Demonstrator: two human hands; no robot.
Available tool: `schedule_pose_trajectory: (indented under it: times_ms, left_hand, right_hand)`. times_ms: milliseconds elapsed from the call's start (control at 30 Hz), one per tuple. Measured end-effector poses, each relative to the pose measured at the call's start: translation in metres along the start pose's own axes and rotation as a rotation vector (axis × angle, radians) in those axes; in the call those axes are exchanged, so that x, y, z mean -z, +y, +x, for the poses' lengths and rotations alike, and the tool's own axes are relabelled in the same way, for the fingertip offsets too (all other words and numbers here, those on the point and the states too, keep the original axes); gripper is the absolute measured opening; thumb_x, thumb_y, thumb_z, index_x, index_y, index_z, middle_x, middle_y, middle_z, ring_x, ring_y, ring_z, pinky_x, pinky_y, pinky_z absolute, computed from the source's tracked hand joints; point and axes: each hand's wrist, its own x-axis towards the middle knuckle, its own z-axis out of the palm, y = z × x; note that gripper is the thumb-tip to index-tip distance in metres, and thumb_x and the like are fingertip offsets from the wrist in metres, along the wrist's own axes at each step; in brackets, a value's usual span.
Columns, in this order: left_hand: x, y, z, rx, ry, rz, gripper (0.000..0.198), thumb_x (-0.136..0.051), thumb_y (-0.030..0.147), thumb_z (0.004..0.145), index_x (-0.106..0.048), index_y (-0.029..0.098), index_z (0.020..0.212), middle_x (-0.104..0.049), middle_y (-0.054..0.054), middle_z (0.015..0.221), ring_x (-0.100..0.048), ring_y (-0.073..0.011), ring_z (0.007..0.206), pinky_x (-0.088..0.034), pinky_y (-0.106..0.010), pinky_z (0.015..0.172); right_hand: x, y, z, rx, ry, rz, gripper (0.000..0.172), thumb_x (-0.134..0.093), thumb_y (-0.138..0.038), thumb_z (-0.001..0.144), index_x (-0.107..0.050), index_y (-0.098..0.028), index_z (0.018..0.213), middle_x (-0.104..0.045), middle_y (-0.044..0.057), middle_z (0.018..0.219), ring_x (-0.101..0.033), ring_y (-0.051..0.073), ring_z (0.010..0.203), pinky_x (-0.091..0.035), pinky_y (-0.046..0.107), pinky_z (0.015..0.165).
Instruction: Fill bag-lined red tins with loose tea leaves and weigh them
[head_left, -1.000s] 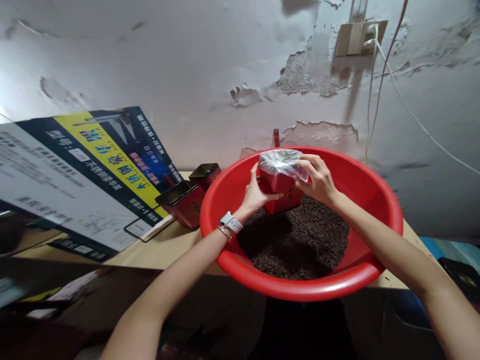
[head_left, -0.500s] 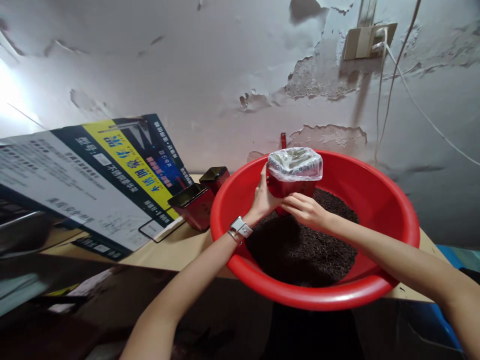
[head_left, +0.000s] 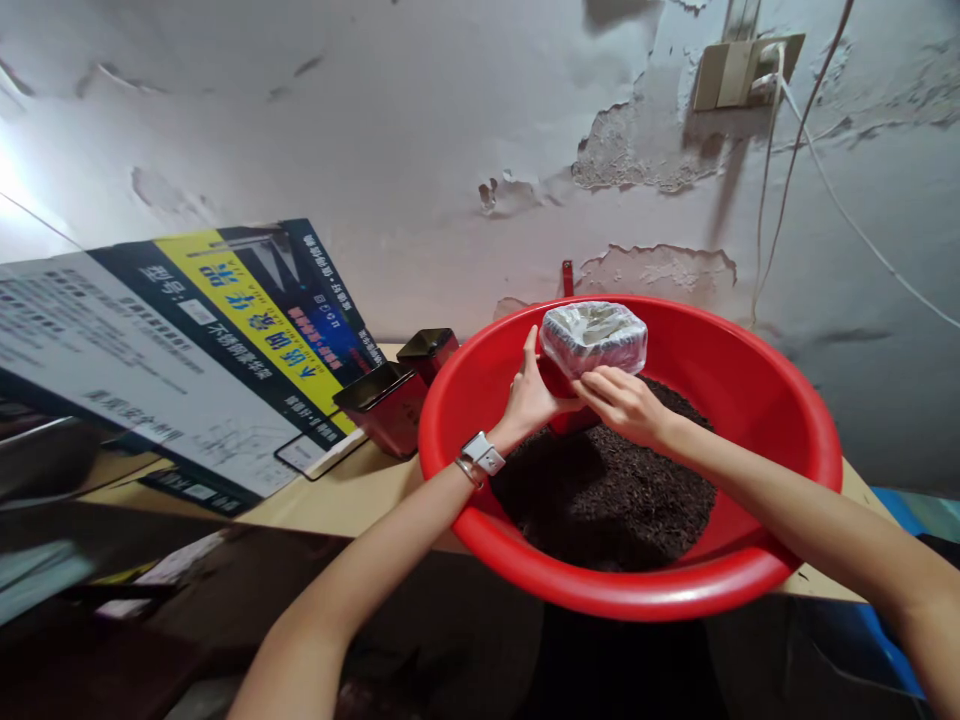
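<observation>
A red square tin [head_left: 559, 383] is held over a large red basin [head_left: 780, 420], with a clear plastic bag [head_left: 600, 350] lining it and folded over its rim. My left hand [head_left: 529, 400] wraps around the tin's left side, thumb up along the edge. Closed fingers of my right hand [head_left: 622, 400] press at the bag's lower front edge; exactly what they pinch is hidden. Under both hands, dark dry shreds [head_left: 645, 500] that look like loose tea leaves cover the basin's floor. The tin's base is partly hidden by my hands.
Left of the basin, two open dark red tins [head_left: 386, 410] [head_left: 429, 350] stand on the wooden table [head_left: 352, 505]. A large printed cardboard box [head_left: 217, 370] leans farther left. Behind is a peeling wall with a socket [head_left: 750, 72] and hanging cables.
The tin's top has tipped a little towards me. My right hand has moved slightly right and up to the bag's edge. The bag's folded part now reaches lower at the front.
</observation>
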Motion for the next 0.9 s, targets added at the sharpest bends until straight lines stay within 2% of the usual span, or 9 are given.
schedule_pose_trajectory:
  times_ms: [133,200,300,367,433,500,633,733,900]
  left_hand:
    - [0.000,-0.010,0.003,-0.015,-0.032,-0.156,0.127,-0.087,0.038,0.056,-0.005,0.022,0.152,-0.064,-0.017,0.117,-0.066,-0.0360,0.103,-0.051,-0.057,0.089]
    - [0.001,-0.013,0.005,-0.060,-0.023,-0.191,0.127,-0.087,0.039,0.056,-0.005,0.024,0.152,-0.062,-0.017,0.120,-0.066,-0.0345,0.102,-0.052,-0.056,0.088]
    - [0.002,-0.011,0.005,-0.153,0.018,-0.159,0.127,-0.090,0.036,0.052,-0.011,0.027,0.151,-0.057,-0.018,0.129,-0.063,-0.0355,0.109,-0.051,-0.056,0.091]
    - [0.002,-0.007,0.002,-0.216,0.010,-0.138,0.124,-0.090,0.034,0.051,-0.016,0.028,0.150,-0.054,-0.017,0.132,-0.058,-0.0360,0.117,-0.049,-0.056,0.095]
    - [0.002,-0.005,-0.001,-0.254,-0.021,-0.132,0.120,-0.090,0.033,0.051,-0.020,0.028,0.148,-0.052,-0.016,0.136,-0.054,-0.0353,0.123,-0.048,-0.054,0.099]
    - [0.001,-0.005,-0.003,-0.263,-0.040,-0.120,0.117,-0.089,0.033,0.052,-0.021,0.026,0.147,-0.049,-0.016,0.139,-0.052,-0.0342,0.127,-0.047,-0.052,0.101]
    - [0.000,-0.012,-0.003,-0.288,-0.053,-0.085,0.117,-0.090,0.032,0.050,-0.021,0.023,0.144,-0.041,-0.019,0.145,-0.048,-0.0342,0.131,-0.046,-0.051,0.104]
    - [0.001,-0.015,-0.003,-0.340,-0.035,-0.055,0.122,-0.092,0.030,0.044,-0.021,0.023,0.143,-0.039,-0.020,0.146,-0.045,-0.0362,0.133,-0.046,-0.052,0.103]
    - [0.002,-0.016,-0.005,-0.346,-0.079,-0.037,0.121,-0.091,0.030,0.046,-0.021,0.030,0.144,-0.045,-0.015,0.143,-0.051,-0.0340,0.128,-0.051,-0.048,0.098]
  right_hand:
    - [0.005,-0.010,0.007,0.010,-0.074,0.136,0.022,-0.043,-0.015,0.094,-0.065,-0.019,0.092,-0.067,0.007,0.084,-0.061,0.017,0.075,-0.053,0.032,0.069]
    - [0.016,-0.002,0.011,-0.096,0.022,0.224,0.015,-0.049,-0.021,0.091,-0.064,-0.021,0.091,-0.068,0.005,0.086,-0.062,0.016,0.079,-0.053,0.033,0.073]
    - [0.030,0.027,0.009,-0.568,0.356,0.274,0.012,-0.052,-0.027,0.088,-0.063,-0.022,0.091,-0.067,0.006,0.093,-0.062,0.018,0.089,-0.050,0.037,0.083]
    - [0.030,0.050,0.004,-0.945,0.478,0.416,0.018,-0.054,-0.036,0.087,-0.063,-0.021,0.087,-0.067,0.005,0.090,-0.061,0.019,0.088,-0.049,0.037,0.084]
    - [0.022,0.068,-0.004,-1.217,0.426,0.739,0.029,-0.055,-0.047,0.084,-0.063,-0.019,0.084,-0.066,0.004,0.083,-0.060,0.018,0.082,-0.050,0.036,0.081]
    - [0.012,0.078,-0.012,-1.373,0.323,1.094,0.036,-0.057,-0.054,0.081,-0.062,-0.018,0.081,-0.066,0.004,0.076,-0.061,0.018,0.077,-0.051,0.034,0.075]
    - [0.001,0.080,-0.021,-1.456,0.340,1.395,0.026,-0.070,-0.040,0.071,-0.062,-0.016,0.078,-0.066,0.003,0.072,-0.060,0.016,0.070,-0.050,0.028,0.067]
    - [-0.001,0.076,-0.022,-1.467,0.377,1.433,0.017,-0.072,-0.021,0.062,-0.062,-0.016,0.075,-0.065,0.000,0.069,-0.057,0.012,0.063,-0.048,0.024,0.064]
    - [-0.013,0.070,-0.024,-1.688,0.393,1.346,0.015,-0.066,-0.020,0.068,-0.053,-0.019,0.061,-0.056,-0.003,0.053,-0.054,0.012,0.054,-0.047,0.025,0.060]
